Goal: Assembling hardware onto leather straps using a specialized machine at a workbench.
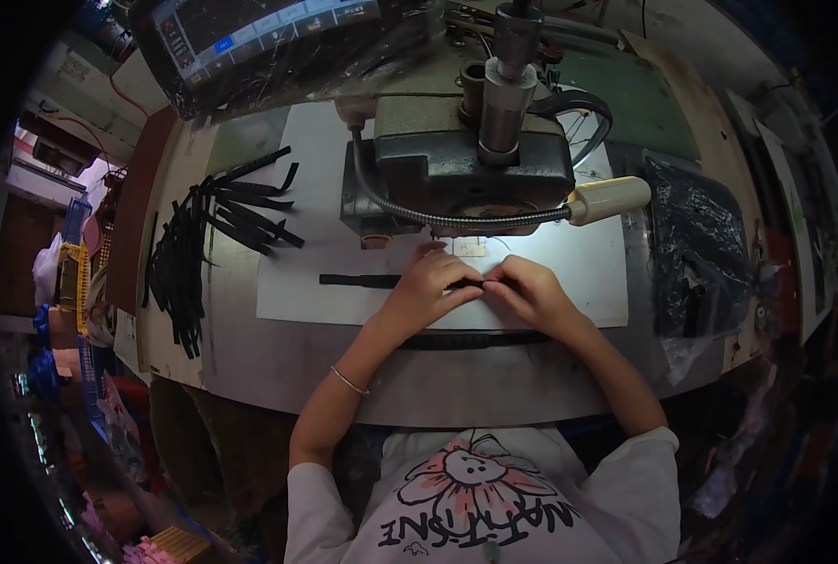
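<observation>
My left hand [433,287] is closed on a black strap [358,280], whose free end lies out to the left over a white sheet [292,273]. Thumb and fingers of my right hand [533,293] pinch the strap's right end, where the two hands meet. The exact grip at the fingertips is small and partly hidden. Both hands are in front of and below a dark sewing machine head [475,164]. A second black strap [461,341] lies nearer me, along the front edge of the sheet, below my wrists.
A heap of black straps [179,268] lies at the left of the table [278,371]. A lamp with a cream handle [611,200] lights the sheet. At the right is a black plastic bag [696,249]. A plastic-wrapped screen [268,38] stands at the back left.
</observation>
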Available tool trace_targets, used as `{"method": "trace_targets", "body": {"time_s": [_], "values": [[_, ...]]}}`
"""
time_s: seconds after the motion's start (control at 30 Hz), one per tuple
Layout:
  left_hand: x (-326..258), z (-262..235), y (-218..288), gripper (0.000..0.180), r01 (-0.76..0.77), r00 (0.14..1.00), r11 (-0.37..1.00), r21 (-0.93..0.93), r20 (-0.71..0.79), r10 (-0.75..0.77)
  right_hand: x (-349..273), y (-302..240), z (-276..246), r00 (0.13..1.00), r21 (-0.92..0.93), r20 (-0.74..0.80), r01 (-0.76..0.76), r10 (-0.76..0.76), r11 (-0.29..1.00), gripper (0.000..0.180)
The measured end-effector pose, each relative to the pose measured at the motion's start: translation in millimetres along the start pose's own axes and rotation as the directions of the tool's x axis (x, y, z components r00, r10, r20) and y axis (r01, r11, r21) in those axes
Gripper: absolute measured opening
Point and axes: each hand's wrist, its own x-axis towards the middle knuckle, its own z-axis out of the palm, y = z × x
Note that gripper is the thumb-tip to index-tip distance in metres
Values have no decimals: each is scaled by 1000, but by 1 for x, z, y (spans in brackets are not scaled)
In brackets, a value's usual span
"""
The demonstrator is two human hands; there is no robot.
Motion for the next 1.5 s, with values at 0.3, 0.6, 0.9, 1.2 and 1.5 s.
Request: {"method": "trace_targets", "body": {"time_s": [0.3,0.6,0.9,1.2,1.5], "values": [[6,3,-31,25,-199,955,799,568,-71,288,54,55,-10,950,89,6,-311,312,946,20],[13,1,-35,25,-218,965,766,605,17,261,79,14,-27,850,26,193,-505,491,863,9],[8,5,-34,26,-199,958,797,570,-57,279,75,15,-22,853,63,193,-504,485,861,15],[12,0,-27,26,-229,964,795,562,15,267,64,32,-6,965,-388,-129,-262,229,884,30],[16,-3,-25,30,-339,936,698,631,149,320,42,33,2,958,-424,-278,-57,-69,904,21]]}}
